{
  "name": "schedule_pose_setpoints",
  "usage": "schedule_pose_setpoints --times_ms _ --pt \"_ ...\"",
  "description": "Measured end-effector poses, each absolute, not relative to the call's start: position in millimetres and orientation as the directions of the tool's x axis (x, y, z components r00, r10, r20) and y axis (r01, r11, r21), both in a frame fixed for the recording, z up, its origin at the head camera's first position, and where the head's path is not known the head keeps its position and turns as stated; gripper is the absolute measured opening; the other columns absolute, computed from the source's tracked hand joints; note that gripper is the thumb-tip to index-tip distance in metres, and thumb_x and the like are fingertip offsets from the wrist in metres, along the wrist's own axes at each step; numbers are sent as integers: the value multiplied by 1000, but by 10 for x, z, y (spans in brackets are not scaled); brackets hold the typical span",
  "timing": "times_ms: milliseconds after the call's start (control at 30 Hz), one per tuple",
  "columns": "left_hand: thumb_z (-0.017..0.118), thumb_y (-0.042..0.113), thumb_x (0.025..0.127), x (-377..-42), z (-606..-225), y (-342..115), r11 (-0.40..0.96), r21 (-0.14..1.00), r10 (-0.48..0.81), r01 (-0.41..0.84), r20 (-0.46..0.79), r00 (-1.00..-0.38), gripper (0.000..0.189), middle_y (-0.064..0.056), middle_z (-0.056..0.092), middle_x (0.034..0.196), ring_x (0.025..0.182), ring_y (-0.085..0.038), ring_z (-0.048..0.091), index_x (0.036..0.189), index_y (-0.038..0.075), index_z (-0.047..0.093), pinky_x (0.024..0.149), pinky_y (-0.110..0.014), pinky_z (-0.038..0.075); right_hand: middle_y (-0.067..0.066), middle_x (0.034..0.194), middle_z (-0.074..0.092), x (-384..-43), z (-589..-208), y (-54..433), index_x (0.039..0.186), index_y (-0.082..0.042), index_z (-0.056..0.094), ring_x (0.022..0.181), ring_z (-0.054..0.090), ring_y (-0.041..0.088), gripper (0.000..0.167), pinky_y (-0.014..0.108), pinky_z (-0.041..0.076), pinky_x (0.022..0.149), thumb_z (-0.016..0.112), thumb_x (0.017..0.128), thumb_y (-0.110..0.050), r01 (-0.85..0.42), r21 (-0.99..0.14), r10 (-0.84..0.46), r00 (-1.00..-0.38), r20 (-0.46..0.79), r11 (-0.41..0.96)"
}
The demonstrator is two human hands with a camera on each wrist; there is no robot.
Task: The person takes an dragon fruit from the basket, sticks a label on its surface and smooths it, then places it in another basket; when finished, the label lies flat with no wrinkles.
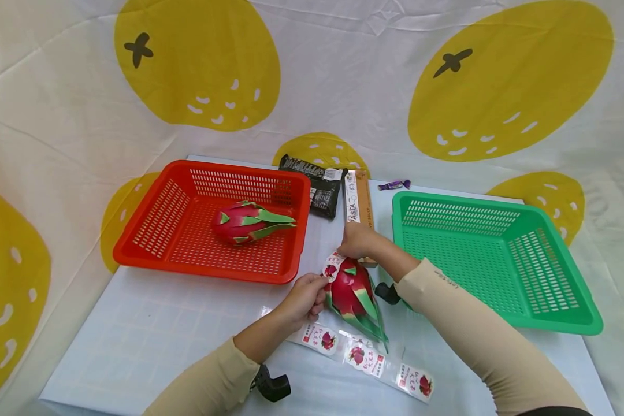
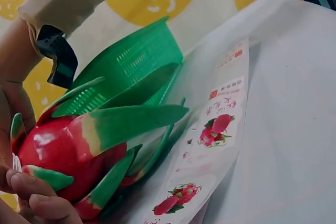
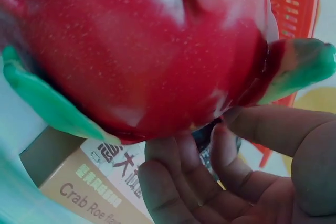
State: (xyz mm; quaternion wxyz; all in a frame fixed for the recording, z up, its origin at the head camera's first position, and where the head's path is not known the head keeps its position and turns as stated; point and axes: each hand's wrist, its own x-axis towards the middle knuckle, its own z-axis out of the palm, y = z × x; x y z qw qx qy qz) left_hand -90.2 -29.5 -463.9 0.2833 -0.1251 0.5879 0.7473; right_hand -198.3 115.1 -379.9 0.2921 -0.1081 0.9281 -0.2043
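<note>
My left grip [image 1: 307, 296] and right grip [image 1: 357, 240] pinch label [image 1: 331, 268] at blunt end of dragon fruit [image 1: 349, 292]; uneven pressing on curved skin could crease label or roll dragon fruit.

Glossy, smooth dragon fruit [image 1: 346, 296], plastic red basket [image 1: 203, 270], shiny sticker strip [image 1: 364, 356], cloth backdrop [image 1: 338, 75]

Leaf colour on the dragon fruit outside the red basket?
Green leaves, some pale yellow near the base; left wrist view shows it best.
</note>
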Motion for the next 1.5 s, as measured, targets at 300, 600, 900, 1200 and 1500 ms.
schedule_pose_setpoints --times_ms 300,600,900,1200,1500 --pt "52 48 92 -955 -4679 -308 -66 816 249 -574 -544 -802 37 3 42 54 40 -10 36 86 14 40 38 -19 30 8 74 60 -1911 -3765 1097 100 2 60 67 55 18 43 23 45 54 71 81 -36 -109 -417 -320 -818 -478 902" --pt "57 46 90 -973 -4767 -299 -33 835 245 -549 -526 -814 37 1 47 58 42 -11 39 91 12 43 40 -19 32 12 92 64 -1934 -3819 1101 110 3 59 82 56 22 55 29 50 69 76 77 -37 -108 -376 -293 -827 -480 920" --pt "53 33 96 -938 -4738 -294 -28 845 246 -534 -512 -823 25 1 47 59 45 -11 38 95 10 44 40 -18 32 13 93 61 -1960 -3837 1212 107 1 61 85 53 23 37 29 47 70 70 85 -27 -56 -425 -281 -826 -489 904" --pt "50 21 96 -929 -4734 -307 -56 835 287 -547 -512 -810 13 0 46 61 46 -12 38 98 10 42 42 -20 32 17 98 62 -1833 -3847 1333 107 2 57 87 55 26 37 34 50 71 61 88 -29 -51 -463 -267 -870 -414 885" --pt "53 11 88 -868 -4745 -393 -84 846 242 -527 -495 -834 15 0 45 60 45 -12 38 99 9 42 42 -20 33 10 111 56 -1317 -4032 1363 128 -8 34 98 57 22 81 33 55 73 80 71 -42 95 -693 -282 -868 -409 715"
